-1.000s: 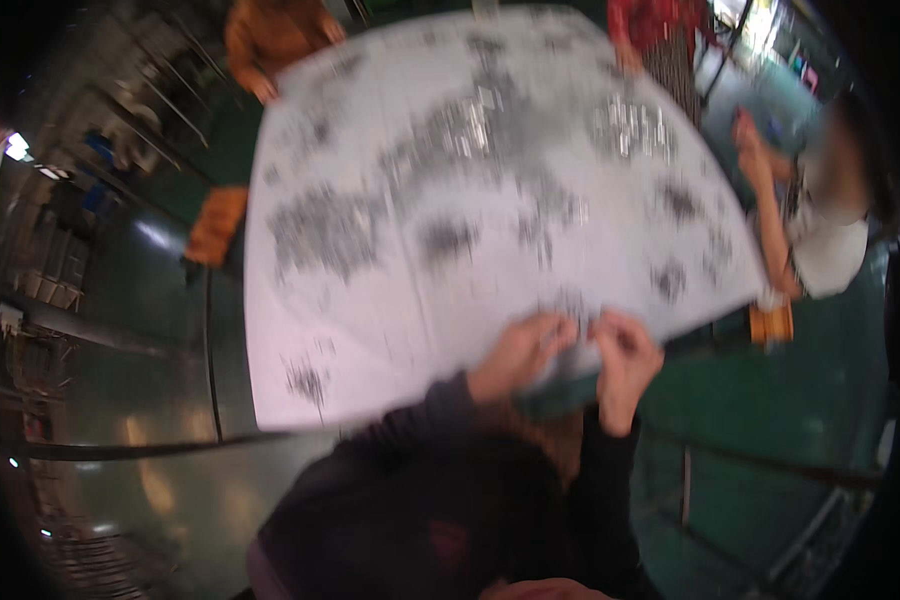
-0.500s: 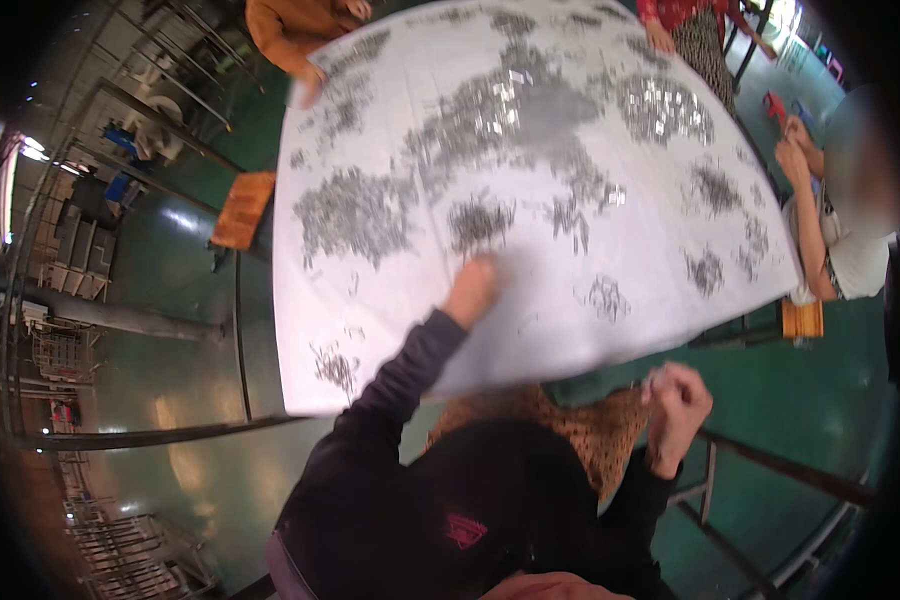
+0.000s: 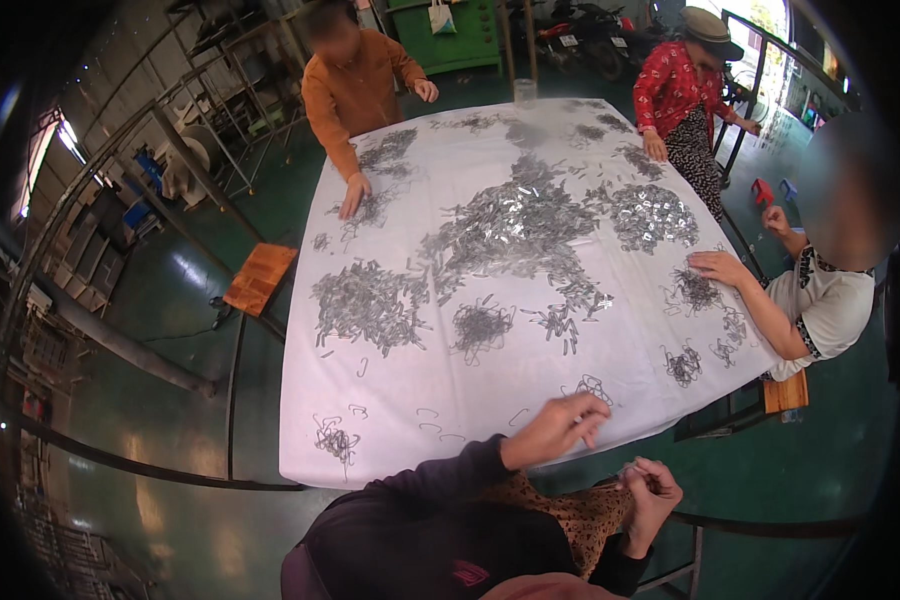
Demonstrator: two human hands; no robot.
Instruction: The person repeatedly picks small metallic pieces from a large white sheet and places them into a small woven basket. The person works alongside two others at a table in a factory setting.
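My left hand (image 3: 558, 430) hovers over the table's near edge, next to a small pile of bent wire hooks (image 3: 592, 390). Its fingers are curled, and whatever they hold is too small to make out. Just beyond the edge, in front of my lap, my right hand (image 3: 654, 500) pinches a small metal piece (image 3: 627, 468) between thumb and fingertips. Farther in lies a denser pile of wire hooks (image 3: 482, 326), with a few loose hooks (image 3: 428, 413) nearer me. Flat metal strips (image 3: 515, 230) are heaped across the middle of the white-covered table (image 3: 530, 375).
Around the table are a person in orange (image 3: 345, 85) at far left, one in red (image 3: 675, 90) at far right, and one in white (image 3: 830, 310) at right, touching a hook pile. Wooden stools (image 3: 260, 278) and metal frame bars (image 3: 160, 440) stand close by.
My left hand has moved from the middle hook pile back to the near edge, close to my right hand. The person at right now reaches onto the table. The view has shifted.
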